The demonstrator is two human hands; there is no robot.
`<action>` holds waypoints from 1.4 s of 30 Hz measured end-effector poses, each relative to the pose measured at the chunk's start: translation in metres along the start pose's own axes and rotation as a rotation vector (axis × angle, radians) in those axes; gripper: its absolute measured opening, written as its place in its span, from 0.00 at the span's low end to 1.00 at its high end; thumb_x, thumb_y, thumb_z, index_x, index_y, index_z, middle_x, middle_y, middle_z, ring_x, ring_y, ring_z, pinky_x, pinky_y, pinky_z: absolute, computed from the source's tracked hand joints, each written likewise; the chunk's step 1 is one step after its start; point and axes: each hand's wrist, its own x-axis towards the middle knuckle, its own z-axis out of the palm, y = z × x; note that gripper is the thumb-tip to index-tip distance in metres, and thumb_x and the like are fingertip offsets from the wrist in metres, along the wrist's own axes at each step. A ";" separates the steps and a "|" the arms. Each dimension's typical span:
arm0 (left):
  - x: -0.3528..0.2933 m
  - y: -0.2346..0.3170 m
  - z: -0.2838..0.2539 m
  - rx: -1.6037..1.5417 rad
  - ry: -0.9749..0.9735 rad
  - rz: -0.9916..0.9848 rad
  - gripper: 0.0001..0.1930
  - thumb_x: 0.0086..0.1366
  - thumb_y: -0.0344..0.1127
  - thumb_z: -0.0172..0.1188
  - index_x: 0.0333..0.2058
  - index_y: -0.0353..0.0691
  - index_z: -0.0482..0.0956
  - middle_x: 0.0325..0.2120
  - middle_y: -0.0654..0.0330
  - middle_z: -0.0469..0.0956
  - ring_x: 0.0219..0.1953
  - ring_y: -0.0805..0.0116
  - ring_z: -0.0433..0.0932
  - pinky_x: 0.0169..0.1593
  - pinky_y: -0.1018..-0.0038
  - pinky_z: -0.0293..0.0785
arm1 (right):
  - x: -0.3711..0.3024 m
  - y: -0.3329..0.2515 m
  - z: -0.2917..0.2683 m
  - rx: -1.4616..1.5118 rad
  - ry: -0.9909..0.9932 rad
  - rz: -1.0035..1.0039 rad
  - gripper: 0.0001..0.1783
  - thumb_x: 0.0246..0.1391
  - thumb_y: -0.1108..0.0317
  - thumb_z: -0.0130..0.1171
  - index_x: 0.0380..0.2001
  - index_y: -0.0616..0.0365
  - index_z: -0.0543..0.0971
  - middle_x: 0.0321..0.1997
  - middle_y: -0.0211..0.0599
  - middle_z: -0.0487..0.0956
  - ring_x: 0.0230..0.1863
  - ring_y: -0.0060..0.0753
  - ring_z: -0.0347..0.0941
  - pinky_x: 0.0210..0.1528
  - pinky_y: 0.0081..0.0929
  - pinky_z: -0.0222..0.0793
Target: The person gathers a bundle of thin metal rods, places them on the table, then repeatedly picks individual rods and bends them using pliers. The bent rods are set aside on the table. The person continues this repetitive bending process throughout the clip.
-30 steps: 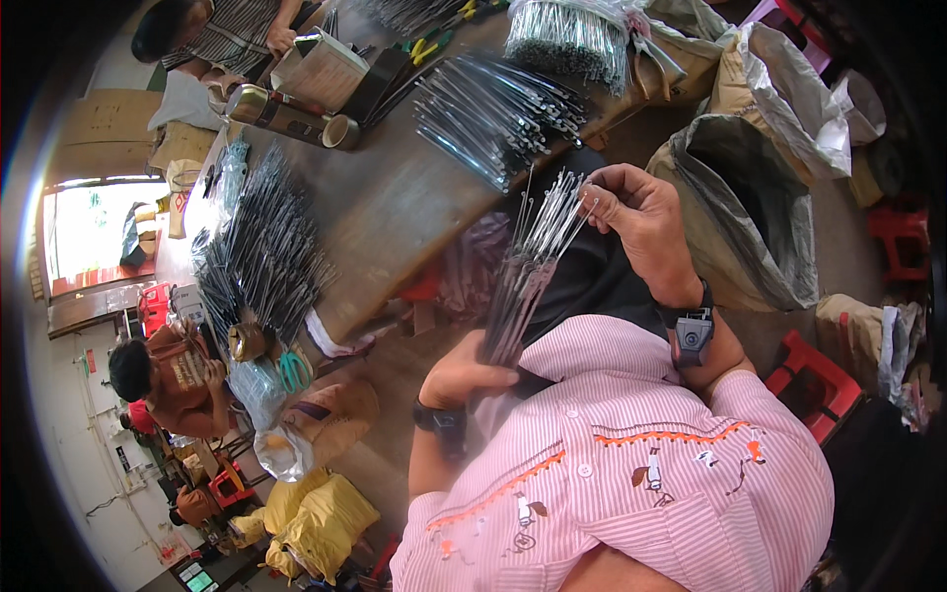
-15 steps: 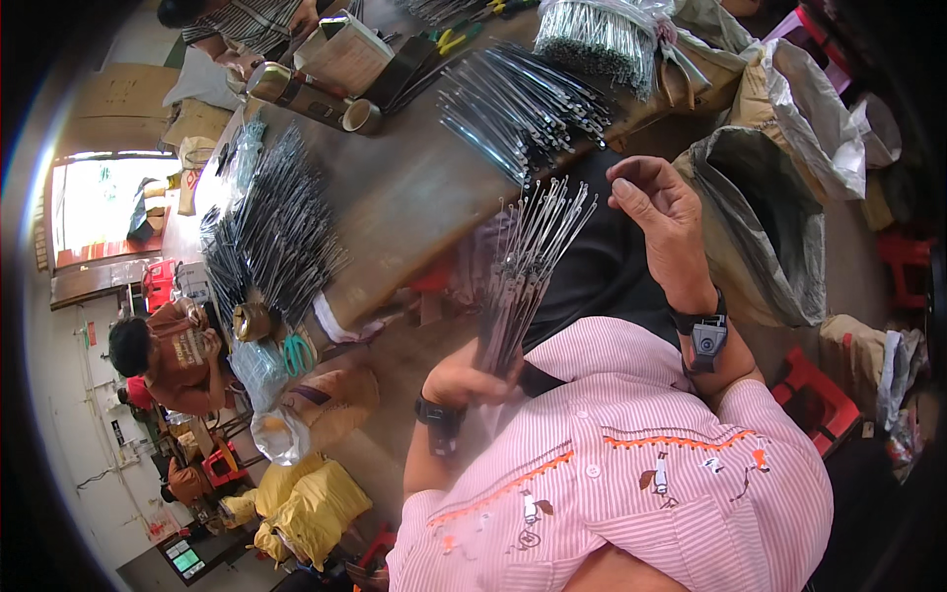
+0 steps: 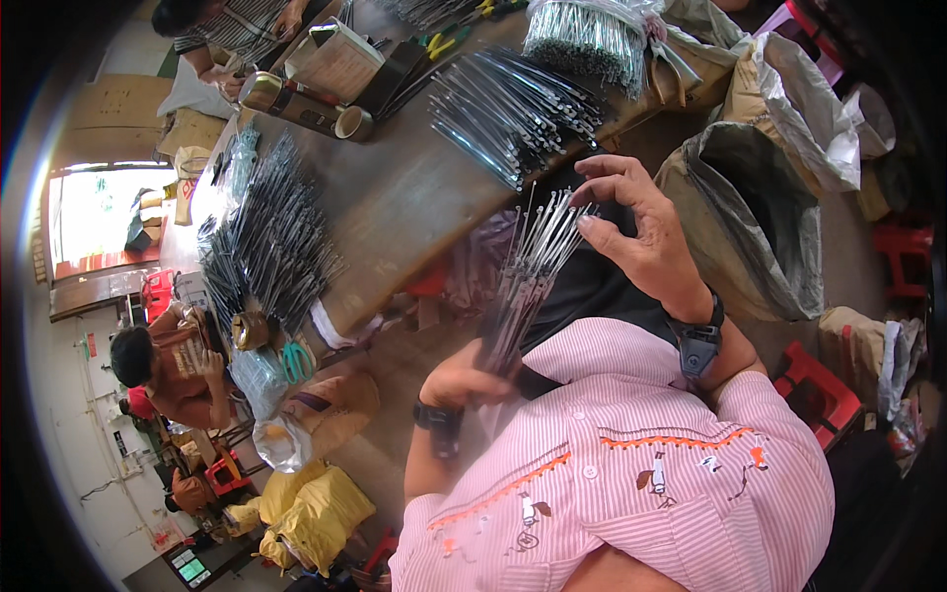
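My left hand (image 3: 469,375) is closed around the lower end of a bundle of thin metal strips (image 3: 533,261). Their tips, many with small loops, fan out upward, away from my body. Beside those tips is my right hand (image 3: 641,232), its thumb and fingers curved and apart, with nothing visible between them. The thumb tip is close to the looped ends; whether it touches them I cannot tell. On the table edge just beyond lies a spread pile of similar dark, shiny strips (image 3: 518,109). Each of my wrists carries a black strapped device.
The brown table (image 3: 395,187) holds a larger strip pile (image 3: 281,227), pliers (image 3: 671,74), a wrapped bundle (image 3: 582,44), a flask (image 3: 286,104) and a cup (image 3: 355,120). Open sacks (image 3: 750,217) stand at the right, near a red stool (image 3: 819,390). Two people work at the left and far side.
My right hand has moved left and slightly down to the bundle's looped tips, its fingers spreading further from the thumb. My left hand keeps its hold on the strips.
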 end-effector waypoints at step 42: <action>-0.007 0.020 0.010 0.422 0.213 -0.027 0.19 0.48 0.31 0.67 0.40 0.29 0.76 0.32 0.65 0.77 0.34 0.76 0.71 0.40 0.78 0.69 | 0.008 0.002 -0.016 0.123 0.049 0.105 0.10 0.52 0.65 0.64 0.34 0.59 0.82 0.55 0.43 0.72 0.58 0.39 0.66 0.60 0.32 0.60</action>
